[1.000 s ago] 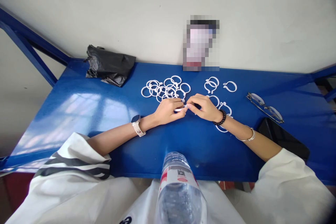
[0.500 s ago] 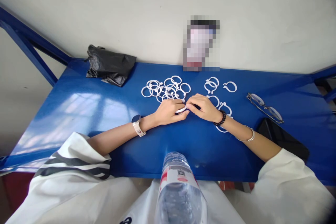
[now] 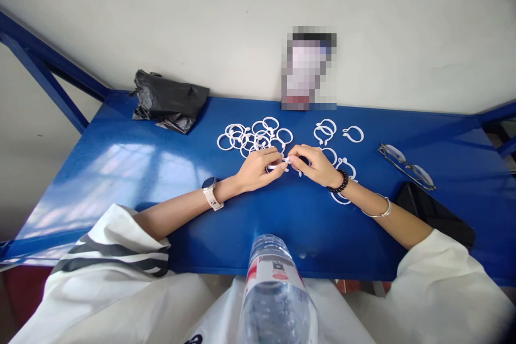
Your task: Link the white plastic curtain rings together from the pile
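My left hand (image 3: 258, 170) is closed on a white plastic curtain ring (image 3: 273, 169), held low over the table. The fingertips of my right hand (image 3: 318, 167) pinch a white end between the two hands. Fingers cover much of what they hold, and a small white tip (image 3: 299, 173) shows under my right fingers. Just beyond my left hand is a heap of similar white rings (image 3: 262, 142), overlapping each other. Several more loose rings (image 3: 329, 120) lie beyond and beside my right hand, some partly hidden by it.
On the blue table (image 3: 226, 231), a black plastic bag (image 3: 169, 98) lies at back left. A blurred-out upright object (image 3: 308, 67) stands by the wall. Glasses (image 3: 407, 165) and a black phone (image 3: 435, 212) are at right. A water bottle (image 3: 278, 301) stands close to my body.
My fingers have shifted slightly around the ring, and my right fingers have lifted and curled. A white tip now shows beneath my right hand. The other rings look unmoved.
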Demonstrator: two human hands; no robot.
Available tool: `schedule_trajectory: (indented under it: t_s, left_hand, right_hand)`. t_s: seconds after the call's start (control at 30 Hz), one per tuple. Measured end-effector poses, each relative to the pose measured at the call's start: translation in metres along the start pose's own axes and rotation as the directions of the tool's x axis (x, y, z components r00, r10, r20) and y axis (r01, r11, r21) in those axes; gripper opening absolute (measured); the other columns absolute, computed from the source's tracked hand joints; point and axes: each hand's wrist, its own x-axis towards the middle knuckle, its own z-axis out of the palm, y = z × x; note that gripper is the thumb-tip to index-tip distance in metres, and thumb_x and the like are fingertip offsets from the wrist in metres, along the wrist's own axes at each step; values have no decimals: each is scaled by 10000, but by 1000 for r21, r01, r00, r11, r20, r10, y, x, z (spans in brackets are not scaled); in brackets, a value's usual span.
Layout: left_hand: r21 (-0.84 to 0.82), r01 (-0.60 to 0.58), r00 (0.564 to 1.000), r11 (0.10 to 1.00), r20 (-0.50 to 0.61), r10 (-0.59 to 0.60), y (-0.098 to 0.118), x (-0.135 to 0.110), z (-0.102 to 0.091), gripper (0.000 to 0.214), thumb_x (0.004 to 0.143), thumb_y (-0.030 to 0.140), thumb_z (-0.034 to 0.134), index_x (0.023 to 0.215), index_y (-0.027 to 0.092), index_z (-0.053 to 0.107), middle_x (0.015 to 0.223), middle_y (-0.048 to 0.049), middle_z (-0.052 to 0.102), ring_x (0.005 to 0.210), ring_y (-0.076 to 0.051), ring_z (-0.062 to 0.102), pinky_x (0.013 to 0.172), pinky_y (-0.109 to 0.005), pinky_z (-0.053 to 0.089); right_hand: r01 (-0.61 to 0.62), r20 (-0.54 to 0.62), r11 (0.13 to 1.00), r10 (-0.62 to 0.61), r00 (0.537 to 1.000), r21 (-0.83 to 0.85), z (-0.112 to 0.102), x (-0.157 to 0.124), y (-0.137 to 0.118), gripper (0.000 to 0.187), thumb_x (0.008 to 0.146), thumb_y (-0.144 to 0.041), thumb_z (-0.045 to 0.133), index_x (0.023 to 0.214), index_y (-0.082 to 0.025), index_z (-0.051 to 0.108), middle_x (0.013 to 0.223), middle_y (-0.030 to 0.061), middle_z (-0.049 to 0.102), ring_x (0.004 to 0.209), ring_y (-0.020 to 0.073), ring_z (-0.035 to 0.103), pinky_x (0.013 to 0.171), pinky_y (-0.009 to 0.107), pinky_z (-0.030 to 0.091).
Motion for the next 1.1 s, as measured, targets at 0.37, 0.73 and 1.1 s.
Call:
schedule_trajectory:
  t_s: [0.37,0.73,1.1]
  left_hand:
    - [-132,-20,999,991,-28,17,1,0,0,325,938,372,495,692,160,506,667,11,512,565,-86,419,553,-220,353]
    - [-195,-42,999,980,4,44,-1,-1,0,288,947,333,502,723,153,520,704,0,517,599,-89,429,583,-223,359]
    - [-154,-45,998,987,31,50,0,-1,-2,319,963,348,452,715,159,517,698,-11,518,623,-106,450,592,-235,370]
  right_hand:
    - [52,-42,994,-56,998,-94,2,-2,1,301,1013,-340,364,796,-203,519,681,-12,605,598,125,503,646,276,401]
    - [72,-70,997,-71,995,10,0,-1,-2,335,1012,-341,388,745,-197,528,593,-37,555,544,104,494,638,262,406]
    - [71,-48,997,-69,996,35,-1,-2,0,377,1018,-350,375,713,-187,527,575,-40,546,533,95,484,656,262,396]
